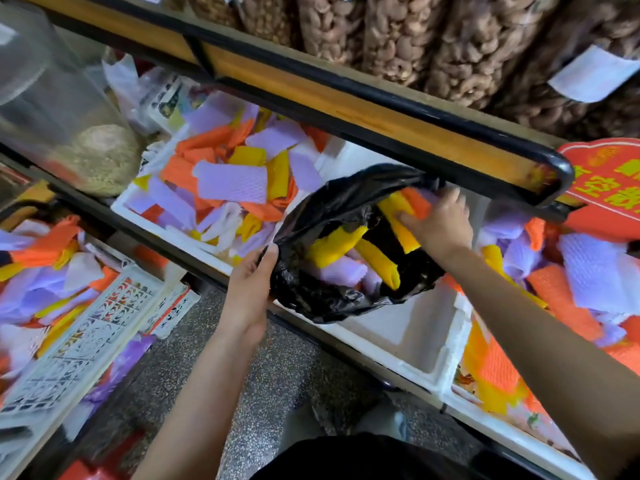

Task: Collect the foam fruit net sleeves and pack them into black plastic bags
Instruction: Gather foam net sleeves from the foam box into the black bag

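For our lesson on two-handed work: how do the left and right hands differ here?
The left hand pinches the rim of the bag; the right hand grips a bunch of sleeves. The left hand is at the bag's near edge, the right hand at its far side. Both work at the bag's mouth.

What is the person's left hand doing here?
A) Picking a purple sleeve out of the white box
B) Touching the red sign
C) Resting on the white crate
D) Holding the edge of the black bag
D: the left hand grips the rim of the black bag, keeping it open while the right hand holds a bundle of foam sleeves at its mouth.
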Tool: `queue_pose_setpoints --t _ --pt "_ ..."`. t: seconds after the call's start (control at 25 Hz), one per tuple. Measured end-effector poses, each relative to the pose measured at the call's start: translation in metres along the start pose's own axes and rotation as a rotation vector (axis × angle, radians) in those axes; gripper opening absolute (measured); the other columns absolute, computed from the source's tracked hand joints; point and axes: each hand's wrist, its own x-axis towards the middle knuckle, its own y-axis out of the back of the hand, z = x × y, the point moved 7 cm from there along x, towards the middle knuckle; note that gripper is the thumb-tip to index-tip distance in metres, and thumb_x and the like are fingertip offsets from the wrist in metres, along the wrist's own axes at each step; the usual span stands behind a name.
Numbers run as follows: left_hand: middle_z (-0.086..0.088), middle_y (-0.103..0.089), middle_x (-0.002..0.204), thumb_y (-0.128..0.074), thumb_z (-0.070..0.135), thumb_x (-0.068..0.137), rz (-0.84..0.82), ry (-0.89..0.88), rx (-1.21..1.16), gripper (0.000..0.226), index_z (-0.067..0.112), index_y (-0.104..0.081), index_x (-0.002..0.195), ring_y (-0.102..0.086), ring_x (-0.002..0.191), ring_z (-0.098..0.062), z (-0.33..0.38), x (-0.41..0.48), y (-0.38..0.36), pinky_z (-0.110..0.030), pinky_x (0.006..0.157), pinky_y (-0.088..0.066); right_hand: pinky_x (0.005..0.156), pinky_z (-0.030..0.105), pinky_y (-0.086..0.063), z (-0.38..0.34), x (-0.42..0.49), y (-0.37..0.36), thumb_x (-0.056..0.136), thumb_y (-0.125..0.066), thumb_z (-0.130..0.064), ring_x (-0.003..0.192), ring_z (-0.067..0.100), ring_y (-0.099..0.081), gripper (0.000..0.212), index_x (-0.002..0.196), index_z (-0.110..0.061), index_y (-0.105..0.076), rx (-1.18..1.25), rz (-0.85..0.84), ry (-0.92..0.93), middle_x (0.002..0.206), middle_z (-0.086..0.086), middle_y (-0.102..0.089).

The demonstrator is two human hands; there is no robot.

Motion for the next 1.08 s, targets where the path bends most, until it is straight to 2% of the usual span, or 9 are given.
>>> queue_pose_setpoints --t 0.16,0.32,0.48,0.6,0.72,0.8,0.92,1.0,1.08 --pt "0.01 -0.07 0.077 -0.043 0.016 0.1 0.016 0.044 -0.002 0.02 0.015 -0.06 0.091 -0.064 0.073 -0.004 0.0 0.013 0.018 -0.028 0.072 -0.05 0.091 0.037 -0.033 -0.061 -0.033 -0.031 0.074 -0.07 -0.05 0.11 0.035 -0.044 0.072 0.118 0.001 -0.043 -0.179 0.178 0.214 0.118 0.02 -0.047" --pt "-0.005 -0.065 0.085 -0.043 0.017 0.1 0.095 0.077 0.008 0.02 0.014 -0.058 0.089 -0.06 0.078 -0.018 -0.004 0.018 0.039 -0.035 0.074 -0.048 0.098 0.035 -0.033 -0.081 -0.062 -0.119 0.086 -0.059 -0.049 0.122 0.033 -0.038 0.071 0.134 -0.002 -0.036 -0.396 -0.261 0.352 0.133 0.017 -0.041" --pt "-0.006 -0.066 0.09 -0.043 0.017 0.1 0.092 0.038 0.029 0.019 0.01 -0.058 0.091 -0.061 0.083 -0.019 -0.002 0.018 0.046 -0.039 0.082 -0.047 0.092 0.027 -0.036 -0.078 -0.088 -0.152 0.093 -0.057 -0.033 0.119 0.029 -0.05 0.056 0.139 -0.008 -0.037 0.035 -0.721 0.361 0.134 0.012 -0.052" --pt "-0.011 -0.065 0.111 -0.045 0.018 0.1 0.106 0.015 0.03 0.022 0.002 -0.059 0.106 -0.062 0.101 -0.023 -0.001 0.02 0.05 -0.045 0.098 -0.045 0.077 0.031 -0.046 -0.049 -0.083 -0.101 0.094 -0.054 -0.024 0.094 0.022 -0.06 0.021 0.114 -0.019 -0.051 0.282 -0.293 0.307 0.108 0.002 -0.062" --pt "-0.005 -0.062 0.086 -0.043 0.018 0.1 0.086 -0.014 0.05 0.02 0.012 -0.056 0.086 -0.059 0.08 -0.019 0.003 0.019 0.046 -0.037 0.079 -0.05 0.078 0.024 -0.038 0.01 -0.072 -0.062 0.087 -0.065 -0.022 0.095 0.025 -0.051 0.027 0.103 -0.009 -0.047 0.335 0.07 0.134 0.102 0.008 -0.052" --pt "-0.01 -0.064 0.105 -0.043 0.018 0.1 0.068 -0.023 0.06 0.023 0.015 -0.057 0.083 -0.061 0.096 -0.026 0.001 0.02 0.041 -0.028 0.069 -0.053 0.086 0.03 -0.042 0.032 -0.051 -0.077 0.081 -0.07 -0.033 0.1 0.027 -0.052 0.047 0.108 0.002 -0.052 0.311 -0.07 -0.014 0.105 0.014 -0.056" --pt "-0.014 -0.055 0.124 -0.045 0.019 0.1 0.068 -0.014 0.077 0.024 0.015 -0.057 0.08 -0.059 0.098 -0.025 -0.008 0.024 0.039 -0.025 0.064 -0.055 0.059 0.026 -0.038 0.009 -0.038 -0.091 0.091 -0.057 -0.027 0.057 0.016 -0.05 0.029 0.073 -0.006 -0.051 0.343 -0.328 -0.096 0.065 0.005 -0.053" --pt "-0.013 -0.055 0.125 -0.048 0.026 0.098 0.072 -0.014 0.081 0.021 0.01 -0.059 0.091 -0.056 0.1 -0.023 -0.011 0.031 0.039 -0.037 0.084 -0.053 0.046 0.021 -0.038 -0.016 -0.039 -0.078 0.097 -0.046 -0.017 0.043 0.008 -0.049 0.023 0.078 -0.005 -0.049 0.388 -0.373 -0.039 0.065 0.004 -0.057" --pt "-0.012 -0.057 0.124 -0.046 0.032 0.096 0.093 -0.06 0.171 0.028 0.009 -0.058 0.105 -0.053 0.112 -0.025 -0.001 0.044 0.036 -0.053 0.103 -0.039 0.051 0.025 -0.048 -0.036 -0.05 -0.048 0.099 -0.042 -0.019 0.046 0.011 -0.056 0.02 0.087 -0.004 -0.049 0.344 -0.396 0.092 0.074 0.006 -0.065"
